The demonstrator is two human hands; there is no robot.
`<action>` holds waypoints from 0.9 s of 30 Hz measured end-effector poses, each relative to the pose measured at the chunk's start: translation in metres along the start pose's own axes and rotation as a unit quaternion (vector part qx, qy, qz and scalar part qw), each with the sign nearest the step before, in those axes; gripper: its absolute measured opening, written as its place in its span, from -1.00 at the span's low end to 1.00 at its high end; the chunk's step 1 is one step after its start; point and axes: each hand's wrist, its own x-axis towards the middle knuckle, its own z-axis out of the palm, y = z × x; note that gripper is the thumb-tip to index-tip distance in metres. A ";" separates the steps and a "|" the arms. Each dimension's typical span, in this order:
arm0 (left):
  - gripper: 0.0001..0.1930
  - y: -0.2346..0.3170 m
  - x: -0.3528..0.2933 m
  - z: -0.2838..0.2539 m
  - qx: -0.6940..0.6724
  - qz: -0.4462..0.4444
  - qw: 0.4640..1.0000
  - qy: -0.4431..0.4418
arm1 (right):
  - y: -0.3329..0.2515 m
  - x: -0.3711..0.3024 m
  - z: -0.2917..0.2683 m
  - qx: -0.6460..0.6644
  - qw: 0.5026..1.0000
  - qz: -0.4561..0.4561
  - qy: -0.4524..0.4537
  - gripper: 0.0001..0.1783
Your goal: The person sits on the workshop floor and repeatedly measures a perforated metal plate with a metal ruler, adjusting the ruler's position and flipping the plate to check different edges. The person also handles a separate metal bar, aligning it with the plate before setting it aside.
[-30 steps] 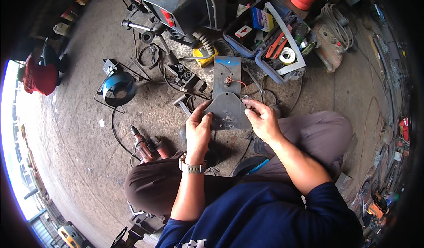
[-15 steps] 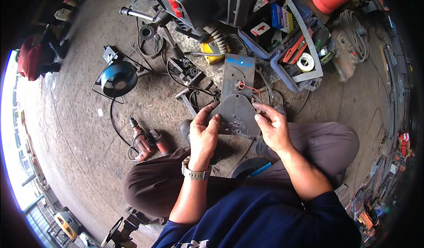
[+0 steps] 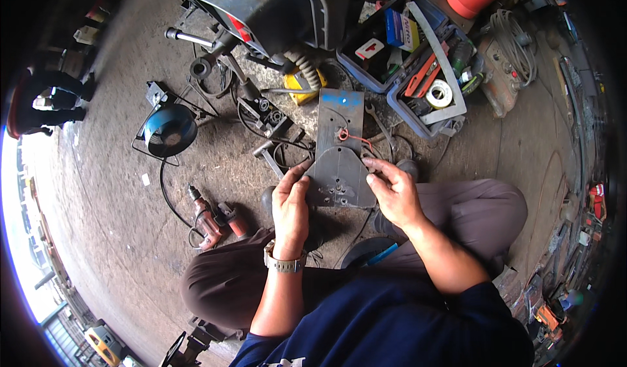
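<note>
A grey steel plate with a rounded top (image 3: 339,174) and several small drilled holes is held in front of me over my crossed legs. My left hand (image 3: 290,207) pinches its left edge between thumb and fingers. At the opposite edge, the thumb and fingers of my right hand (image 3: 397,196) grip it. Beyond the rounded plate lies a rectangular steel plate (image 3: 339,115) with blue marks at its far end; the rounded plate appears to overlap it. A thin orange-red wire (image 3: 356,137) is curled over the rectangular plate.
A spanner (image 3: 380,124) lies right of the plates, near an open blue toolbox (image 3: 423,129). A large dark casing (image 3: 261,14) and a yellow tool (image 3: 302,91) stand beyond. On the left are a blue fan (image 3: 171,130), a red drill (image 3: 206,223) and a person (image 3: 49,96).
The whole view has shifted slightly, with the floor things now further left. Both hands keep their grip on the rounded plate. The person at far left has moved and now shows dark-clothed legs.
</note>
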 end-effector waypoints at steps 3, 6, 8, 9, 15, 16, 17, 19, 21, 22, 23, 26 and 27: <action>-0.64 0.001 0.000 -0.001 0.000 -0.012 1.000 0.002 | -0.001 0.001 0.000 -0.005 1.000 0.000 -0.003 -0.67; -0.65 0.002 0.000 -0.003 0.005 -0.023 1.000 0.000 | -0.003 0.001 0.000 -0.004 1.000 0.007 -0.002 -0.67; -0.65 0.002 -0.002 -0.003 0.005 -0.026 1.000 0.000 | -0.002 -0.001 0.001 -0.009 1.000 0.006 0.001 -0.67; -0.66 0.004 -0.002 -0.001 0.007 -0.026 1.000 0.001 | -0.001 -0.001 0.001 -0.011 1.000 0.005 0.004 -0.67; -0.76 0.003 -0.015 0.004 0.041 0.005 0.999 0.027 | 0.003 -0.002 -0.003 0.011 1.000 0.011 -0.002 -0.70; -0.78 0.003 -0.020 0.003 0.060 0.011 0.998 0.027 | 0.002 -0.002 -0.005 0.029 1.000 -0.003 -0.006 -0.70; -0.83 -0.001 -0.023 -0.002 0.028 0.001 1.000 0.005 | 0.000 -0.002 -0.008 0.069 0.997 0.015 -0.024 -0.70; -0.92 -0.004 -0.028 -0.015 -0.036 -0.018 0.998 -0.039 | -0.008 -0.004 -0.014 0.149 0.986 0.050 -0.059 -0.70; -0.91 -0.001 -0.037 -0.019 -0.079 -0.093 0.989 -0.086 | -0.012 -0.004 -0.026 0.173 0.979 0.049 -0.094 -0.72; -0.87 0.002 -0.042 -0.018 -0.081 -0.114 0.983 -0.118 | -0.016 -0.003 -0.033 0.190 0.973 0.061 -0.119 -0.73; -0.83 0.002 -0.047 -0.018 -0.083 -0.135 0.976 -0.151 | -0.021 -0.002 -0.038 0.206 0.965 0.072 -0.145 -0.74; -0.61 -0.004 -0.058 -0.006 -0.163 -0.184 0.937 -0.248 | -0.025 -0.004 -0.045 0.237 0.952 0.123 -0.151 -0.77; -0.58 -0.002 -0.065 0.002 -0.196 -0.193 0.925 -0.263 | -0.024 -0.004 -0.049 0.243 0.949 0.140 -0.147 -0.78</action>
